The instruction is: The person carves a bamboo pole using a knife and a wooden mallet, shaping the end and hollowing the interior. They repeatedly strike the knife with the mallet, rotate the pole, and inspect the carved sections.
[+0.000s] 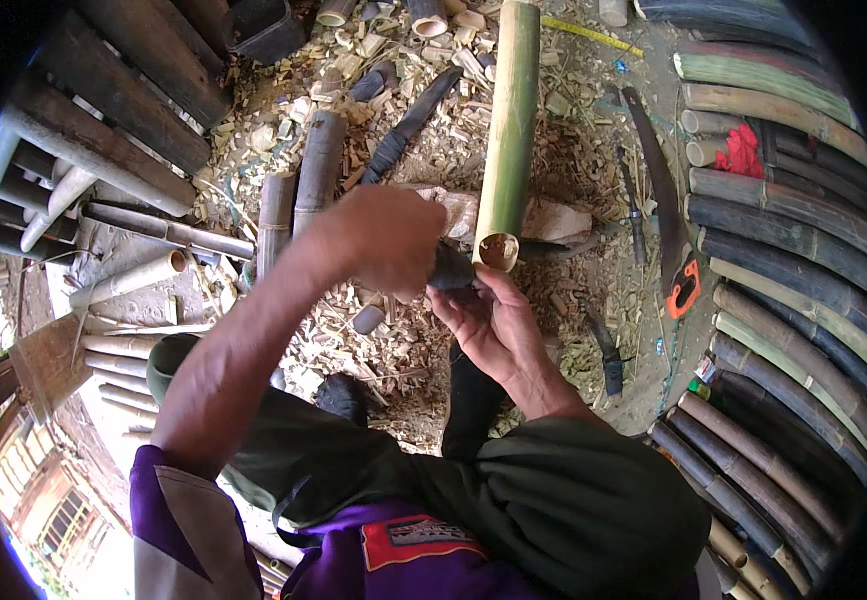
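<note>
Before me a long green-yellow bamboo pole [509,130] lies with its hollow cut end toward me, resting across a pale block [563,220]. My left hand [383,240], slightly blurred, is closed in a fist just left of that end. Between my hands is a short dark piece [450,268]; its kind cannot be made out. My right hand [493,330], palm up, pinches this piece from below with fingers and thumb. Its thumb lies close to the pole's cut end. What my left fist grips is hidden.
Wood chips [353,350] cover the ground. Dark bamboo lengths [783,210] line the right side, with a red cloth [740,150] on them. An orange-handled saw [686,285] and a dark-wrapped blade [393,145] lie nearby. A black bucket [263,30] stands at the far left.
</note>
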Demonstrator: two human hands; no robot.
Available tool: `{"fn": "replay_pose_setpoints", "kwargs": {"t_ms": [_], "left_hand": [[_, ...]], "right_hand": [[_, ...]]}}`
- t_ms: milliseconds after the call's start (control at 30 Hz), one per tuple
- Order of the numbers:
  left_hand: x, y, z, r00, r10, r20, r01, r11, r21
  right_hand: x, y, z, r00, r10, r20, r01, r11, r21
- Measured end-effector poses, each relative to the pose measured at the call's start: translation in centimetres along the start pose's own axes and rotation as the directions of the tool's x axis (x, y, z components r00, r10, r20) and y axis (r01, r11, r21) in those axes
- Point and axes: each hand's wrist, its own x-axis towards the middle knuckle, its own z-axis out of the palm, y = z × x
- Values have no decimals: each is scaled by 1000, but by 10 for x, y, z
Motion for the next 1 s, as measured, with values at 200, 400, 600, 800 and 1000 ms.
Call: {"fn": "replay_pose_setpoints", "kwargs": {"t_ms": [200,400,600,800,1000], "left_hand": [[12,-45,46,948,51,315,117,864,-489],[-22,49,153,942,-320,-101,202,779,-593],[8,130,193,887,-460,36,289,492,-821],[25,154,236,892,-429,-142,-20,278,-960],[-17,48,210,777,-542,-320,95,604,-791]], "right_hand": [[17,-3,2,983,4,-181,-50,967,-250],[0,-23,-38,953,20,-301,-201,785,-586],[6,-50,-64,910,-296,-291,-236,208,-949],[6,-56,-101,938,-347,-7,-136,-349,-927],[33,-7,-76,975,-170,-147,-23,576,-817]]}}
